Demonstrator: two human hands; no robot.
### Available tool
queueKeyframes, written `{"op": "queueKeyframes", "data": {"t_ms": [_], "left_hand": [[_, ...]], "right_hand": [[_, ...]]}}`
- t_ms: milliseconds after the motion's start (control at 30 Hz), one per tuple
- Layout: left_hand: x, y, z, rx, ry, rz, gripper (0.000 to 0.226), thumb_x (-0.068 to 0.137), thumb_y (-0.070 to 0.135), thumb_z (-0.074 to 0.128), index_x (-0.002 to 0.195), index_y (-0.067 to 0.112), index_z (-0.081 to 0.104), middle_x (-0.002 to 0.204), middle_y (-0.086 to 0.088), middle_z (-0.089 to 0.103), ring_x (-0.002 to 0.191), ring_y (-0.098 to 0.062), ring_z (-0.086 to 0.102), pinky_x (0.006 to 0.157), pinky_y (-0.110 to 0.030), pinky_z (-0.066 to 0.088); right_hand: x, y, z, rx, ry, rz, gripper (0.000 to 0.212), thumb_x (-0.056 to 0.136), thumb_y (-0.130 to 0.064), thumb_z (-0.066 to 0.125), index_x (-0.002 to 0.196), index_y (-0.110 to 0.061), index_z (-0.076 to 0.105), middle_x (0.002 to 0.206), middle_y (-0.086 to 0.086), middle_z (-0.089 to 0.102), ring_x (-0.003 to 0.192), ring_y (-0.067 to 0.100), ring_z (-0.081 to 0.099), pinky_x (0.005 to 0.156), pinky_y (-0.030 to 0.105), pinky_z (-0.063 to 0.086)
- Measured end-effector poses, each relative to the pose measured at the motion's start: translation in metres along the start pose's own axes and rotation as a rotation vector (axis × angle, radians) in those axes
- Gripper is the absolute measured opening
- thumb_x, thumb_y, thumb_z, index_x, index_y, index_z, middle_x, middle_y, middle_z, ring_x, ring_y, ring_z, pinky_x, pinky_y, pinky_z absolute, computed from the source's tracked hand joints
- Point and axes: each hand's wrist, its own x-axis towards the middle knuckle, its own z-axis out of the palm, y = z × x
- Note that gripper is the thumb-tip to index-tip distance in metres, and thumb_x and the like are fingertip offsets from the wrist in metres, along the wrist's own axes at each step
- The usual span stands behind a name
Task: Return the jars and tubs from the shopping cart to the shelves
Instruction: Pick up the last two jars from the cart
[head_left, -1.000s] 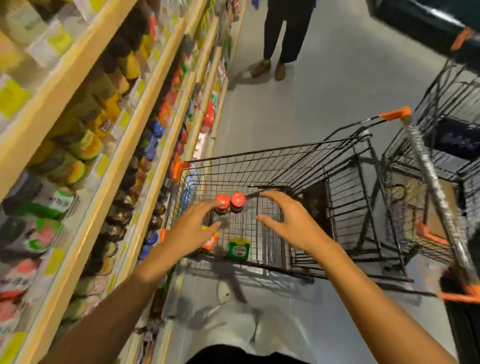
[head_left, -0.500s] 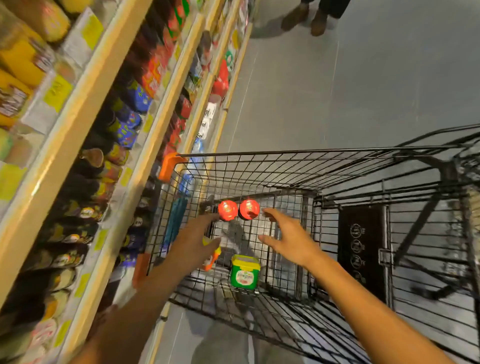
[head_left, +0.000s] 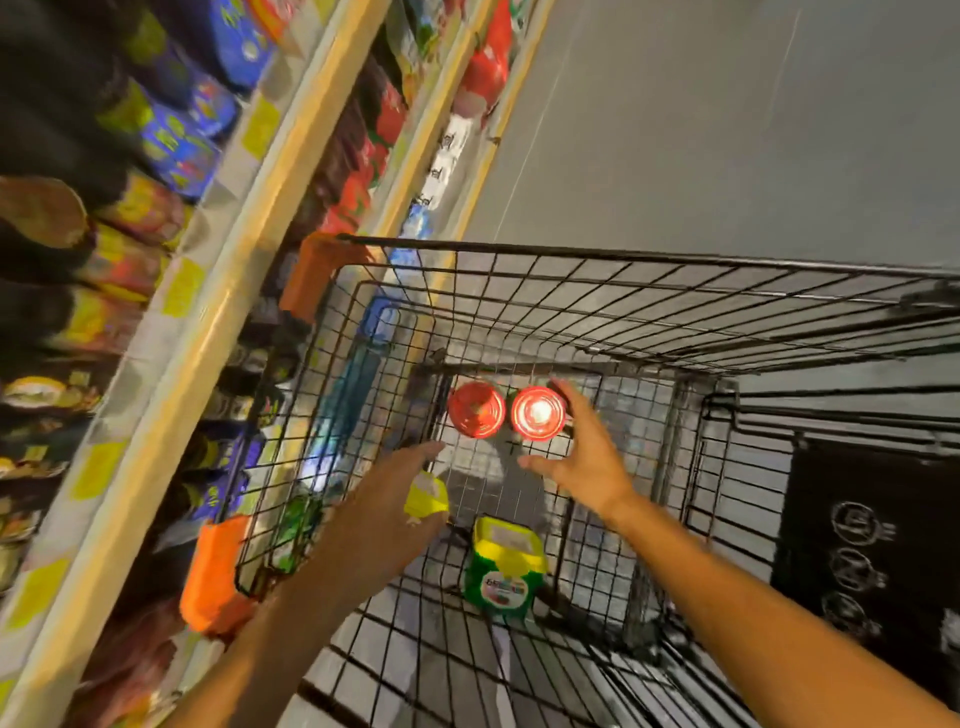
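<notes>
Two red-lidded jars (head_left: 506, 411) stand side by side at the cart's (head_left: 675, 291) twelve o'clock end, so both hands, left (head_left: 395, 499) and right (head_left: 582, 457), reach in spread wide and empty, flanking them.

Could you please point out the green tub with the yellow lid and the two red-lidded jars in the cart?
Green plastic tub with yellow lid (head_left: 503, 566): head view, front label.
Left red-lidded jar (head_left: 476, 409): head view, lid centre.
Right red-lidded jar (head_left: 538, 413): head view, lid centre.

Black wire-metal cart (head_left: 571, 291), glossy red jar lids (head_left: 537, 413), orange plastic corner guards (head_left: 218, 571)
</notes>
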Motion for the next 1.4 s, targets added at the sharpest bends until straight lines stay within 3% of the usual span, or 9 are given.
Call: {"op": "queueKeyframes", "data": {"t_ms": [100, 200, 333, 433, 700, 867, 1100, 1300, 1400], "left_hand": [[-0.004, 0.000, -0.001, 0.004, 0.022, -0.028, 0.069, 0.086, 0.030, 0.075, 0.144, 0.040, 0.039, 0.134, 0.020, 0.043, 0.120, -0.004, 0.045, 0.096, -0.023, 0.038], [-0.007, 0.001, -0.001, 0.002, 0.039, -0.021, 0.068, 0.086, 0.033, 0.074, 0.142, 0.043, 0.038, 0.133, 0.021, 0.045, 0.119, -0.004, 0.047, 0.097, -0.026, 0.041], [-0.003, 0.004, 0.000, -0.011, 0.044, -0.049, 0.068, 0.086, 0.030, 0.074, 0.142, 0.041, 0.039, 0.133, 0.019, 0.048, 0.117, -0.003, 0.047, 0.093, -0.023, 0.041], [0.007, 0.005, 0.003, -0.066, 0.038, -0.067, 0.068, 0.086, 0.025, 0.073, 0.144, 0.038, 0.039, 0.141, 0.015, 0.048, 0.124, -0.005, 0.047, 0.102, -0.033, 0.045], [0.060, 0.006, 0.024, -0.342, 0.098, -0.233, 0.108, 0.067, 0.021, 0.091, 0.151, 0.032, 0.025, 0.152, 0.004, 0.036, 0.136, -0.017, 0.039, 0.113, -0.040, 0.038], [0.089, -0.010, 0.044, -0.287, 0.152, -0.133, 0.115, 0.053, 0.035, 0.095, 0.147, 0.042, 0.029, 0.147, 0.005, 0.041, 0.136, -0.020, 0.043, 0.111, -0.050, 0.041], [0.106, -0.012, 0.062, -0.306, 0.287, -0.026, 0.082, 0.061, 0.019, 0.094, 0.132, 0.026, 0.053, 0.129, 0.003, 0.060, 0.123, -0.019, 0.054, 0.103, -0.046, 0.049], [0.093, 0.001, 0.055, -0.275, 0.353, -0.064, 0.075, 0.062, 0.026, 0.094, 0.128, 0.023, 0.057, 0.108, 0.007, 0.060, 0.102, -0.013, 0.057, 0.076, -0.006, 0.042], [0.058, 0.023, 0.031, -0.275, 0.350, -0.062, 0.073, 0.062, 0.038, 0.092, 0.125, 0.027, 0.057, 0.106, 0.010, 0.062, 0.100, -0.012, 0.060, 0.078, -0.009, 0.045]], "right_hand": [[0.009, 0.010, 0.013, 0.033, 0.072, -0.046, 0.087, 0.067, -0.016, 0.092, 0.134, -0.041, 0.042, 0.132, -0.015, 0.054, 0.122, -0.003, 0.051, 0.108, 0.028, 0.043], [0.014, 0.010, 0.022, 0.052, 0.163, -0.052, 0.076, 0.069, -0.020, 0.091, 0.122, -0.047, 0.044, 0.119, -0.021, 0.058, 0.111, -0.002, 0.057, 0.098, 0.024, 0.047], [0.020, 0.006, 0.025, 0.072, 0.127, -0.044, 0.074, 0.069, -0.017, 0.091, 0.123, -0.041, 0.047, 0.117, -0.020, 0.060, 0.109, -0.007, 0.056, 0.094, 0.017, 0.047], [0.019, 0.002, 0.021, 0.082, 0.110, -0.036, 0.067, 0.070, -0.017, 0.090, 0.124, -0.030, 0.052, 0.113, -0.016, 0.064, 0.104, -0.008, 0.058, 0.092, 0.018, 0.050], [-0.044, -0.004, -0.014, 0.183, 0.212, 0.018, 0.071, 0.069, -0.023, 0.091, 0.126, -0.039, 0.052, 0.111, -0.020, 0.064, 0.104, -0.007, 0.062, 0.086, 0.013, 0.051], [-0.070, 0.003, -0.026, 0.201, 0.226, 0.035, 0.074, 0.064, -0.028, 0.091, 0.121, -0.049, 0.049, 0.114, -0.022, 0.064, 0.106, -0.012, 0.059, 0.087, 0.007, 0.048], [-0.080, 0.020, -0.028, 0.202, 0.247, 0.052, 0.079, 0.059, -0.039, 0.090, 0.129, -0.041, 0.052, 0.116, -0.020, 0.064, 0.110, -0.005, 0.061, 0.091, 0.011, 0.048], [-0.089, 0.004, -0.037, 0.130, 0.225, 0.070, 0.075, 0.064, -0.031, 0.092, 0.127, -0.034, 0.052, 0.108, -0.023, 0.064, 0.103, -0.014, 0.059, 0.087, 0.006, 0.048], [-0.100, -0.028, -0.049, 0.101, 0.209, 0.049, 0.071, 0.066, -0.029, 0.092, 0.125, -0.034, 0.052, 0.108, -0.025, 0.063, 0.102, -0.017, 0.057, 0.084, 0.003, 0.045]]}}
